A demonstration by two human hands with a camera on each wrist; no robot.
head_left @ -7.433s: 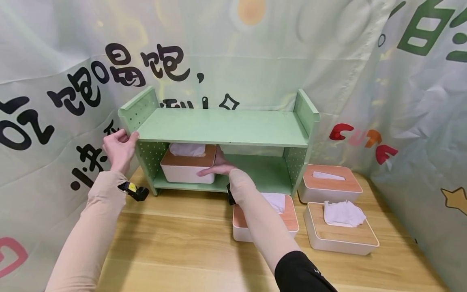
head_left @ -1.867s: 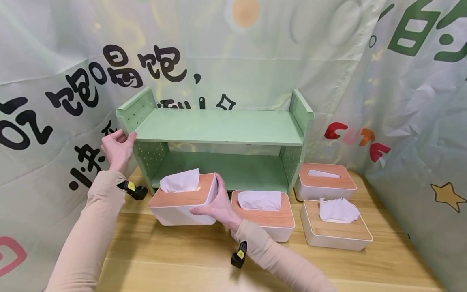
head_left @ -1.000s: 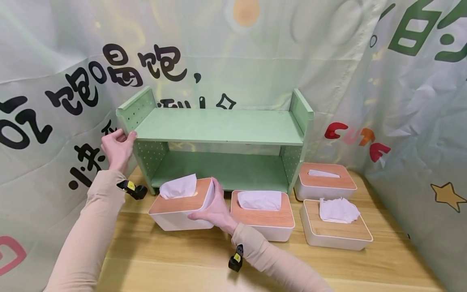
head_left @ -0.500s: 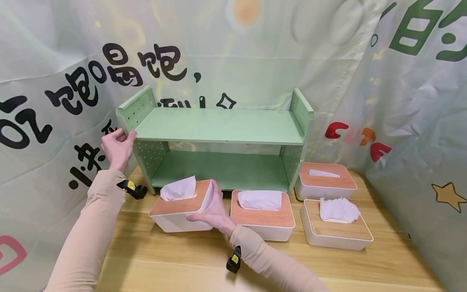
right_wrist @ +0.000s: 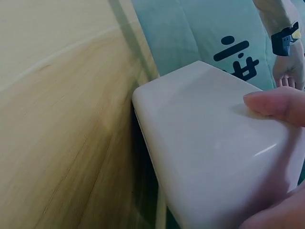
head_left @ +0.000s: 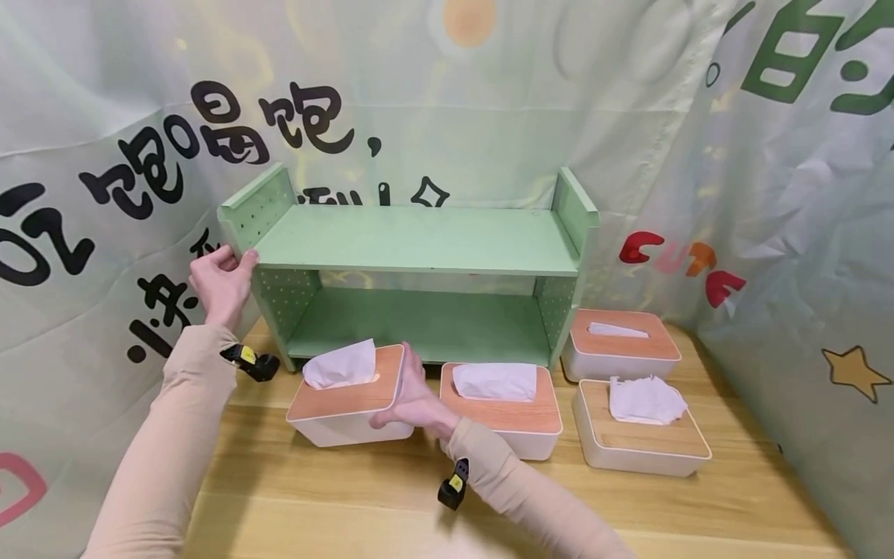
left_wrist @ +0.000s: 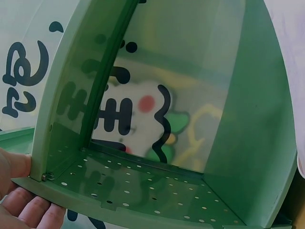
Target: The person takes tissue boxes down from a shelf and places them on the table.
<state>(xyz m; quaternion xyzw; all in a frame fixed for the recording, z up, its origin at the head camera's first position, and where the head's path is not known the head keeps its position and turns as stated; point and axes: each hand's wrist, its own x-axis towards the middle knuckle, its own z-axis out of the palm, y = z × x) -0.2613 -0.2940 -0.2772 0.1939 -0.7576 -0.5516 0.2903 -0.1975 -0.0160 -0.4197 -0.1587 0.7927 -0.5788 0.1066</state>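
My right hand grips a white tissue box with a wood-look lid by its right end, thumb on the front wall. The box is slightly tilted in front of the green shelf, white tissue poking from its lid. In the right wrist view the white wall of the tissue box shows large, with a narrow dark gap along its lower edge above the table. My left hand grips the shelf's left side at its front edge; in the left wrist view, the thumb lies on one side of the edge and the fingers on the other.
Another tissue box stands just right of the held one. Two more, a front-right tissue box and a back-right tissue box, sit beside the shelf on the wooden table. Printed cloth hangs behind and at both sides.
The tissue box has come out of the lower shelf, forward and down to the front of it, in my right hand. Over the last second it barely moves. My left hand has stayed on the shelf.
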